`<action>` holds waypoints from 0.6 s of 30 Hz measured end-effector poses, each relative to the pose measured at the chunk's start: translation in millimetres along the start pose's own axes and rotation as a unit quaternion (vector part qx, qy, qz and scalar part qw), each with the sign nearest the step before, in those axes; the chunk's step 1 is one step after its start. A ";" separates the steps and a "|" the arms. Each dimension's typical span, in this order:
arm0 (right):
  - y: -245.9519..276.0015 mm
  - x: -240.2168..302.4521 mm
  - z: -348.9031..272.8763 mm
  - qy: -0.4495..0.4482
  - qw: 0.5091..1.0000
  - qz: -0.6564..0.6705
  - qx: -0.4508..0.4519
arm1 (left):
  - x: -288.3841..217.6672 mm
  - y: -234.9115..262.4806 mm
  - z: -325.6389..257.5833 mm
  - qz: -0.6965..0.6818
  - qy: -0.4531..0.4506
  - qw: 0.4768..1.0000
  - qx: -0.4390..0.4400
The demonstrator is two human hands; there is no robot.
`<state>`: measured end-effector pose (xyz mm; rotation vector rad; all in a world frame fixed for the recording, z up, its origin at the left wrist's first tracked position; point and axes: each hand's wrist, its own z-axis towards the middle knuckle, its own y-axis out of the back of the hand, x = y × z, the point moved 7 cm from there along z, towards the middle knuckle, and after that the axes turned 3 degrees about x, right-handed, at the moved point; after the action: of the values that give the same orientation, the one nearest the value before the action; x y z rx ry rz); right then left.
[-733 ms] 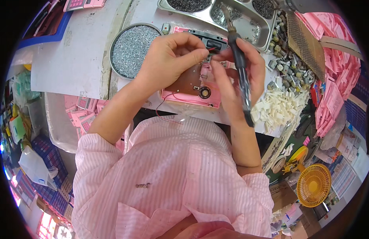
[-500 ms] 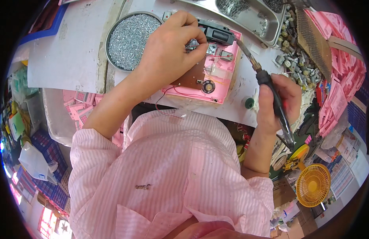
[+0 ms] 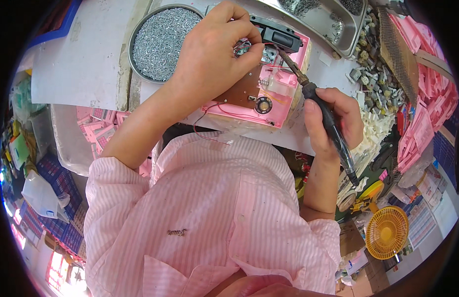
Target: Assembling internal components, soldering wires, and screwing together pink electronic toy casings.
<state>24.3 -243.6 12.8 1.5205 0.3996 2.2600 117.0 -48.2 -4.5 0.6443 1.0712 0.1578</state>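
Observation:
In my right hand (image 3: 338,119) is a soldering iron (image 3: 330,121) with a black handle, gripped like a pen. Its metal tip reaches up and left to the parts beside a black plastic mechanism (image 3: 279,37). My left hand (image 3: 217,49) is closed in a pinch over the same spot, near a thin red wire; what lies between its fingertips is mostly hidden. Under both sits a pink plastic casing (image 3: 284,101) carrying a brown circuit board (image 3: 239,91), a small round speaker (image 3: 263,105) and thin wires (image 3: 204,119).
Left of the casing stands a round metal bowl of screws (image 3: 162,44). A steel tray (image 3: 346,47) with small metal parts lies at the back. Small motor-like parts (image 3: 375,79) and pink plastic pieces (image 3: 432,89) heap up at right. A pink-filled bin (image 3: 66,143) is at left.
The soldering iron's tip has moved left and slightly down, from the mechanism's right end to the wiring near my left fingertips. The left hand keeps its pinch.

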 end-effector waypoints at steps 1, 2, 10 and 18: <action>-0.6 -0.3 0.6 0.003 1.000 0.005 -0.004 | -0.6 0.1 0.1 0.002 -0.006 1.000 -0.002; -1.0 -0.1 1.0 0.006 1.000 0.011 -0.007 | -0.1 -0.2 0.0 -0.001 -0.003 1.000 -0.003; -3.2 -1.1 1.2 0.009 1.000 0.013 -0.014 | -1.6 -0.2 0.2 0.015 -0.009 1.000 -0.004; -0.3 -1.1 4.4 0.029 0.999 -0.011 0.014 | 1.0 -3.3 -0.2 0.014 0.013 1.000 -0.003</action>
<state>28.8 -243.8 13.3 1.4589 0.4635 2.2960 116.7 -50.3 -7.1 0.6528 1.0878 0.1938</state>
